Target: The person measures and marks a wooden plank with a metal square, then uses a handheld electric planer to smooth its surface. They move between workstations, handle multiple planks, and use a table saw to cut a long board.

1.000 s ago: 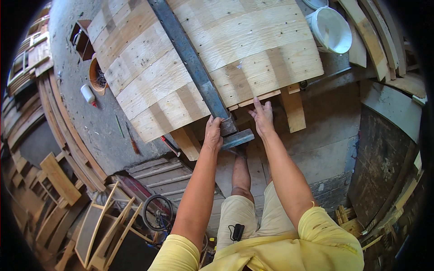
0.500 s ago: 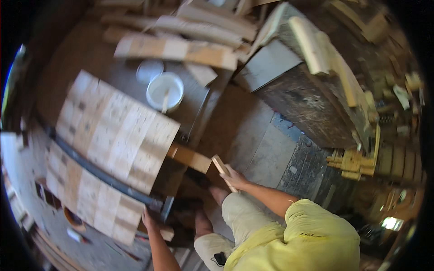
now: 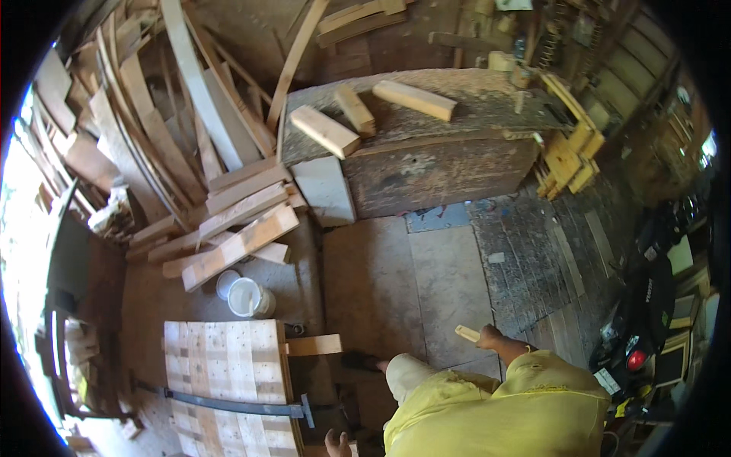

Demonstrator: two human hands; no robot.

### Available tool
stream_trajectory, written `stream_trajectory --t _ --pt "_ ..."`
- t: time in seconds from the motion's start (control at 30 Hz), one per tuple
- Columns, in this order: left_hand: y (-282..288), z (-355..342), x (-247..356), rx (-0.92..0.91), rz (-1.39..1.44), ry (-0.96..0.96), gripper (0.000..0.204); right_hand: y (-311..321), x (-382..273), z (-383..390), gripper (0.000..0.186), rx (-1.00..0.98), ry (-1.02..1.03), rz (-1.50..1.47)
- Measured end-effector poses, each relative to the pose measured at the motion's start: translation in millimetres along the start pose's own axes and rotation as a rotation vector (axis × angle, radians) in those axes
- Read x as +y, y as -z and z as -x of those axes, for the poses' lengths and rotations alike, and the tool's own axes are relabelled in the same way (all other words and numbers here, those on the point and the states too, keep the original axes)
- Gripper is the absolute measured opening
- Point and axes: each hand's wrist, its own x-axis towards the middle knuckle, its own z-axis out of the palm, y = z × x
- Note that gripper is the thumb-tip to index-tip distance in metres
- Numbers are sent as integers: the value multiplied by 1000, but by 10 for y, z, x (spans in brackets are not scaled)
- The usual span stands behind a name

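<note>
My right hand (image 3: pixel 491 337) is closed around one end of a short, pale wooden strip (image 3: pixel 467 333), held out over the floor. At the lower edge my left hand (image 3: pixel 337 444) shows only in part, its fingers apart and nothing seen in them. Close to it lies a panel of glued wooden strips (image 3: pixel 228 354), light and brown in a checkered pattern. A long dark bar clamp (image 3: pixel 236 404) crosses the panel, its end near my left hand. From under the panel's right edge a wooden block (image 3: pixel 315 345) sticks out.
Beyond the panel stands a white bucket (image 3: pixel 250 298) with a lid (image 3: pixel 227 285) beside it. Stacked timber (image 3: pixel 244 242) and leaning boards (image 3: pixel 221 114) fill the far left. A worn workbench (image 3: pixel 442 171) carries several wood blocks; a yellow wooden stack (image 3: pixel 567 164) stands at its right end.
The view has swung to the right, showing more of the workbench. My left hand has come away from the panel's edge. My right hand still holds the strip, now farther right.
</note>
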Motion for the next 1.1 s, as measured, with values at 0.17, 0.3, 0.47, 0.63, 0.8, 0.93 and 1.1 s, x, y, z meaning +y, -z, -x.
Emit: stream_trajectory --t 0.17,0.3,0.47,0.63,0.8,0.93,1.1 --pt "-786 33 -66 -5 -119 -316 23 55 741 887 57 160 -8 -302" --pt "-1459 277 203 -213 -229 -346 16 117 1489 889 58 296 -46 -513" --pt "-2349 517 676 -586 -555 -495 19 182 2445 958 65 485 18 -677" --pt "-3692 -123 473 -808 -694 -598 23 -754 4142 805 67 476 -195 -914" --pt "-5937 10 632 -810 -1725 -662 39 -1468 6190 854 67 347 -630 -1073" --pt "-7729 250 315 -1082 -1161 -639 42 -1457 7624 676 45 929 -511 -380" --pt "-9282 1152 698 -1169 -1310 -174 51 848 7964 206 35 952 -484 -1656"
